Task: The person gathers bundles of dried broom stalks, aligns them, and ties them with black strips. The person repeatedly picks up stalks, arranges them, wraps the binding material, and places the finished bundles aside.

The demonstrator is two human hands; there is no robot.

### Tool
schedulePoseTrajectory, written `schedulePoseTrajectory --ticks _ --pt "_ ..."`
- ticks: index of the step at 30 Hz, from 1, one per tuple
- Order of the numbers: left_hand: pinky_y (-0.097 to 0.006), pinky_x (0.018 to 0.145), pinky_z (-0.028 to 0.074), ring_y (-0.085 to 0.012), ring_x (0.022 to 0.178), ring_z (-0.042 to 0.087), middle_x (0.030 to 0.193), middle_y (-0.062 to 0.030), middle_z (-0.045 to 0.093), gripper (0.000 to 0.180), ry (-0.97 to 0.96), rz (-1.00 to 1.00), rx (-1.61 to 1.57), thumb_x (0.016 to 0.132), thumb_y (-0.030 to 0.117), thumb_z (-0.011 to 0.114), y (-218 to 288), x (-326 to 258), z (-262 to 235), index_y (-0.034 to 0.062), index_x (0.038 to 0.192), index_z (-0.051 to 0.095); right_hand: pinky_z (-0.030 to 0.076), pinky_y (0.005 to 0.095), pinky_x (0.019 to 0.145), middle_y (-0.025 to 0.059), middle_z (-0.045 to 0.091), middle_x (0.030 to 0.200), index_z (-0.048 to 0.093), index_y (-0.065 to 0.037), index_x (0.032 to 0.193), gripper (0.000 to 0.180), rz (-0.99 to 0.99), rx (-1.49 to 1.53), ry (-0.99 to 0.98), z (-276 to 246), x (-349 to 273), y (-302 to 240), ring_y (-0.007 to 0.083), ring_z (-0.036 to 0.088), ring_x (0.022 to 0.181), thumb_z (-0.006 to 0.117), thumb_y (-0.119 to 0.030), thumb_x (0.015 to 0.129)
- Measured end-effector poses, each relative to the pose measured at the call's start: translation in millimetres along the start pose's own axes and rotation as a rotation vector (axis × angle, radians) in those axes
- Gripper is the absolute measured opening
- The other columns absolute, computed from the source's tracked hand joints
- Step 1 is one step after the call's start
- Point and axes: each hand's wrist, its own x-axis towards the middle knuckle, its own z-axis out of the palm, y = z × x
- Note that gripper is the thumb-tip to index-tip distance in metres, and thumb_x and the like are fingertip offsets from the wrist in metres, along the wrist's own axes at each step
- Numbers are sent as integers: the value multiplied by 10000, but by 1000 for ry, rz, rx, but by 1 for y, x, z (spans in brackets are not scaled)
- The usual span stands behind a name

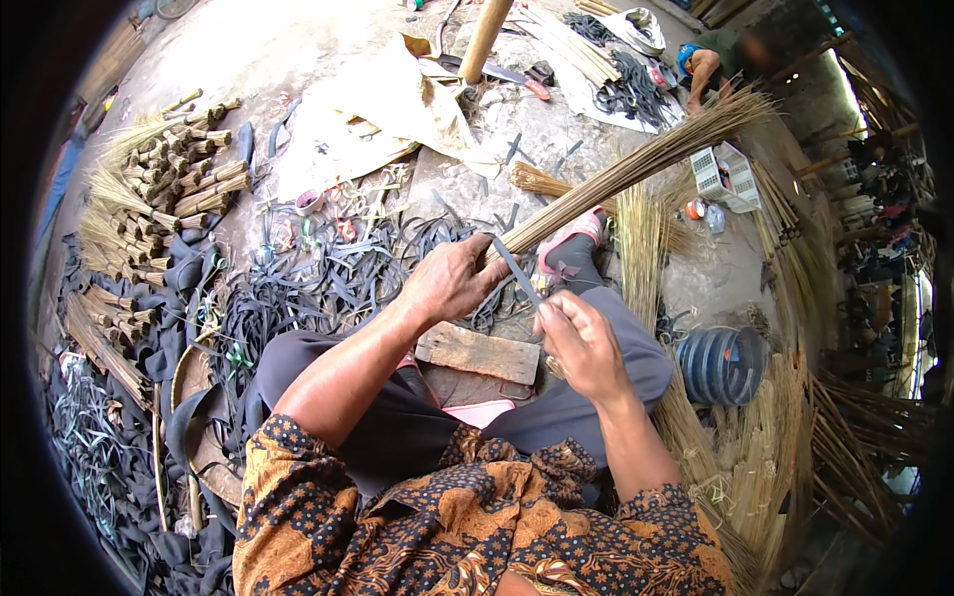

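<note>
My left hand is closed around the butt end of a long bundle of thin straw-coloured sticks, which slants up to the right and fans out at its tip. A flat dark grey strip, seemingly rubber, runs from the bundle's end beside my left fingers to my right hand. My right fingers pinch its lower end, and the strip looks taut. Whether it passes all the way round the sticks is hidden by my left hand. Below both hands, between my legs, lies a worn wooden block.
Finished-looking stick bundles are piled at left, above heaped black strips. Loose sticks and a ribbed clear plastic container lie at right, near a white basket. A wooden post stands ahead; another person crouches far right.
</note>
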Motion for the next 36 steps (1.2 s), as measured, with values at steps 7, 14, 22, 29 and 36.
schedulePoseTrajectory --ticks 7,14,22,29,36 --pt "-266 549 440 -84 604 545 687 -9 592 456 -282 13 -693 1042 469 624 16 -12 -12 19 1051 698 372 233 571 -34 489 696 650 -29 1022 162 -146 -133 -51 -24 -10 21 42 451 620 531 -128 1072" --pt "-242 598 539 -105 673 654 836 -28 683 367 -785 -49 -968 1012 396 698 27 -23 -3 49 1122 656 553 349 784 95 702 943 704 -32 1087 151 -385 -528 -94 -47 35 3 225 699 854 601 -60 981" --pt "-502 713 531 -415 804 690 801 -199 681 394 -81 167 84 939 402 688 17 -13 0 34 1063 620 562 459 758 165 693 1017 670 -55 1173 244 -495 -1013 64 -31 30 -52 381 701 897 685 -177 962" --pt "-510 802 552 -400 961 697 969 -177 705 359 -49 243 278 944 370 686 6 -12 13 64 1098 577 586 441 699 118 672 919 633 -63 967 96 -616 -1435 -17 -16 68 -42 327 732 833 678 -120 904" --pt "-515 791 554 -414 930 702 957 -184 726 337 24 187 242 945 379 678 -3 -6 19 77 1090 637 504 401 606 131 644 682 630 -50 949 194 -184 -979 -22 -4 68 -14 285 613 603 640 -243 942"
